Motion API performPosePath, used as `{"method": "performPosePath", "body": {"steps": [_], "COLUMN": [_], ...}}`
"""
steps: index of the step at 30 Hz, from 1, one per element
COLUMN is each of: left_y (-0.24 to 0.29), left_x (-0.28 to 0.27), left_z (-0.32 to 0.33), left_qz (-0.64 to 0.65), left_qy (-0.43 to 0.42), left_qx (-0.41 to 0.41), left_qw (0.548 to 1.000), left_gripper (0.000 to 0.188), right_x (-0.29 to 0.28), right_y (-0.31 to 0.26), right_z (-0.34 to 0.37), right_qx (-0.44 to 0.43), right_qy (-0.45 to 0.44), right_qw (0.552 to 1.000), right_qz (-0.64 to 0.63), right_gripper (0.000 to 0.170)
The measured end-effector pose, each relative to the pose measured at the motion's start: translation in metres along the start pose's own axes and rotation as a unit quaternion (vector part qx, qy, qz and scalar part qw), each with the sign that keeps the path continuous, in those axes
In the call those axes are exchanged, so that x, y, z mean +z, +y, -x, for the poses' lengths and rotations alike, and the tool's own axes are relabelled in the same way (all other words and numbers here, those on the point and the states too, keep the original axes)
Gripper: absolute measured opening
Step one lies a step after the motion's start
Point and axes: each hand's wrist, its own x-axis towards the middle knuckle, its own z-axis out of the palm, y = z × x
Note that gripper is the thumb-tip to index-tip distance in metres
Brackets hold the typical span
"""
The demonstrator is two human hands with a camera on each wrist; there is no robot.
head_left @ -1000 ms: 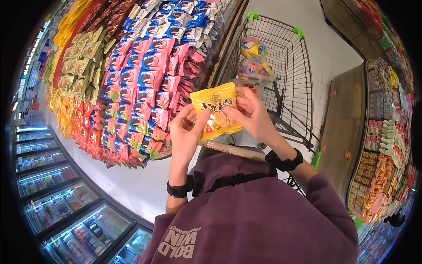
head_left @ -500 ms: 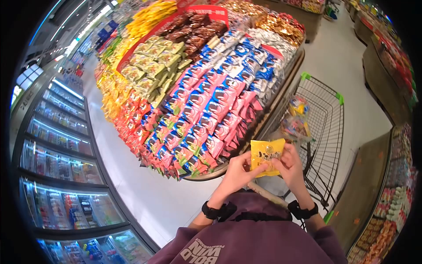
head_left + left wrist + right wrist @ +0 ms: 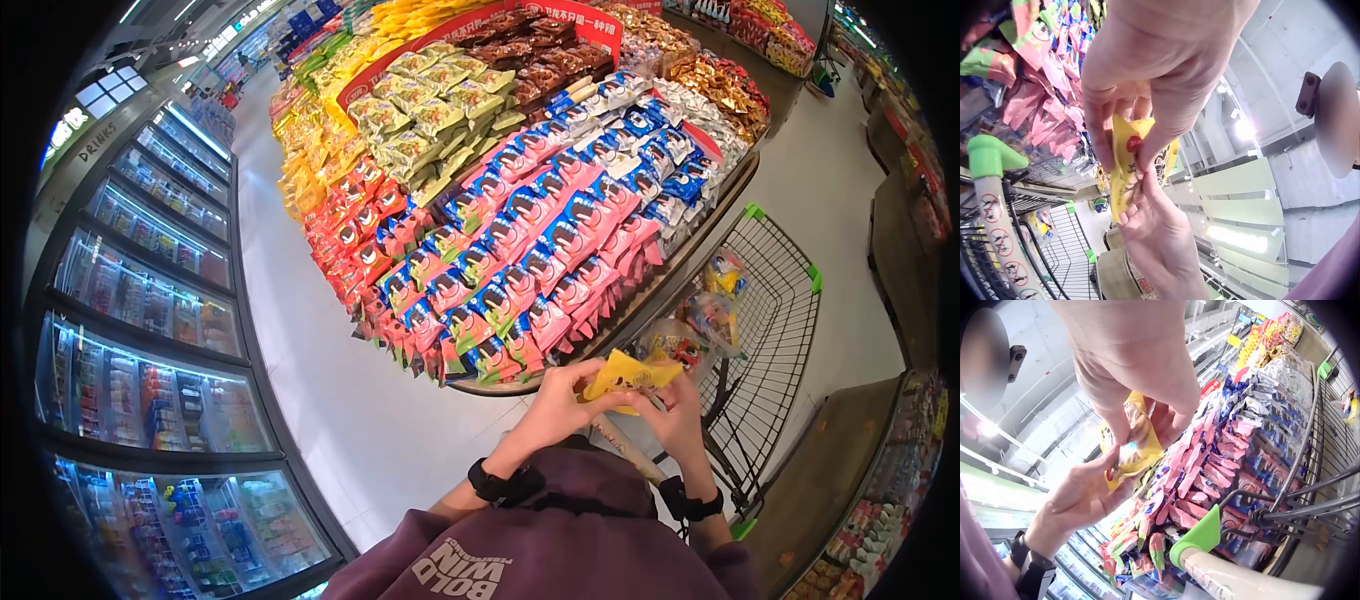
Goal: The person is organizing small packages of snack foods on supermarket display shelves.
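Observation:
A small yellow snack packet [image 3: 632,376] with black lettering is held between both hands, just in front of the chest. My left hand [image 3: 550,412] pinches one side of it, thumb on the printed face and fingers behind. On the other side, my right hand [image 3: 678,418] grips it the same way. In the left wrist view the packet [image 3: 1124,165] looks bent, with the two thumbs meeting over its face. Round biscuits are pictured on the packet [image 3: 1138,434] in the right wrist view.
A wire shopping cart [image 3: 775,320] with green corners stands at the right, holding several bagged goods [image 3: 712,318]. Ahead is a broad display heaped with wrapped snacks [image 3: 540,230]. Glass-door drinks coolers [image 3: 150,300] line the left. A low wooden shelf unit [image 3: 840,470] is at the right.
The head view has swung up and left, so the hands and cart appear further right and lower. The packet, face-on before, is now tilted and bent between the hands.

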Motion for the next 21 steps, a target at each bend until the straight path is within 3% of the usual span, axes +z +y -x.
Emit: {"method": "performPosePath", "body": {"steps": [2, 5, 8, 15, 18, 19, 21], "left_y": [-0.005, -0.024, -0.010, -0.021, -0.036, -0.043, -0.052], "left_x": [-0.009, -0.015, -0.044, -0.132, -0.171, -0.183, -0.207], "left_z": [0.009, 0.021, 0.038, 0.093, 0.123, 0.132, 0.149], "left_qz": [0.003, 0.158, 0.190, 0.233, 0.249, 0.254, 0.264], "left_qy": [0.001, 0.029, 0.013, 0.058, 0.085, 0.098, 0.124], "left_qx": [-0.050, -0.011, -0.090, -0.076, -0.071, -0.067, -0.064], "left_qw": [0.999, 0.987, 0.978, 0.968, 0.962, 0.960, 0.954], "left_gripper": [0.025, 0.027, 0.029, 0.033, 0.028, 0.027, 0.026], "right_x": [0.013, 0.039, 0.068, 0.173, 0.199, 0.202, 0.194], "right_y": [-0.005, -0.008, -0.003, 0.000, 0.014, 0.007, 0.023], "right_z": [-0.005, -0.007, -0.010, -0.016, -0.018, -0.019, -0.025], "right_qx": [0.022, 0.051, 0.055, 0.028, 0.020, 0.013, -0.033], "right_qy": [-0.007, -0.004, -0.005, -0.042, -0.035, -0.026, 0.035], "right_qw": [1.000, 0.998, 0.997, 0.995, 0.999, 0.995, 0.982], "right_qz": [-0.011, -0.044, -0.050, -0.082, 0.024, 0.100, 0.181], "right_gripper": [0.037, 0.040, 0.043, 0.046, 0.036, 0.024, 0.019]}}
